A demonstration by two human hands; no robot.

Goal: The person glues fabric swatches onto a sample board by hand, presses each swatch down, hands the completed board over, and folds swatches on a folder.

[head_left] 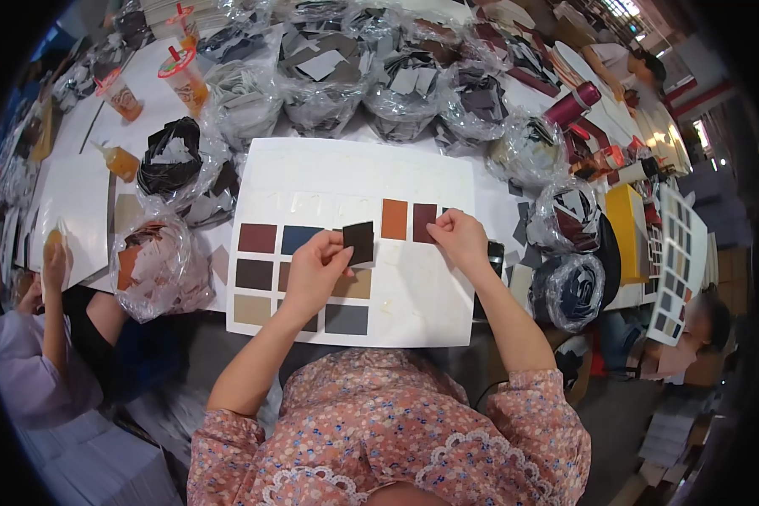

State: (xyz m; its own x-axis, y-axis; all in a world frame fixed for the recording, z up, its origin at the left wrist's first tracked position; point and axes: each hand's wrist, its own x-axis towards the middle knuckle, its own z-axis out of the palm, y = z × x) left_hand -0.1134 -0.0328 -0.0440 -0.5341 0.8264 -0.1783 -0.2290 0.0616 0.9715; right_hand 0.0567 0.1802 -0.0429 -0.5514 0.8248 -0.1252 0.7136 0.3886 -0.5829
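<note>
Clock read from board centre. White board (423,297) flat on desk (225,87), near edge at person's side. Left hand (316,268) at 8, pinching dark swatch (358,243) between thumb and fingers, over board middle; gap beneath unclear. Right hand (460,239) at 3, fingertips together at right edge of maroon swatch (424,221), which lies on board at 2 to 3; can't tell if gripped or just pressed. Orange swatch (394,219) just beside it, at 1 to 2. Colour grid, 7 to 10: navy swatch (298,239), beige swatch (252,309), grey swatch (347,320), others partly behind left hand. Plastic-wrapped swatch bundles (322,72) arc 9 to 4. Drink cups (184,82) at 10 to 11. Magenta bottle (573,104) at 2. Yellow box (625,236) at 3. Seated co-worker (35,358) at 8.
</note>
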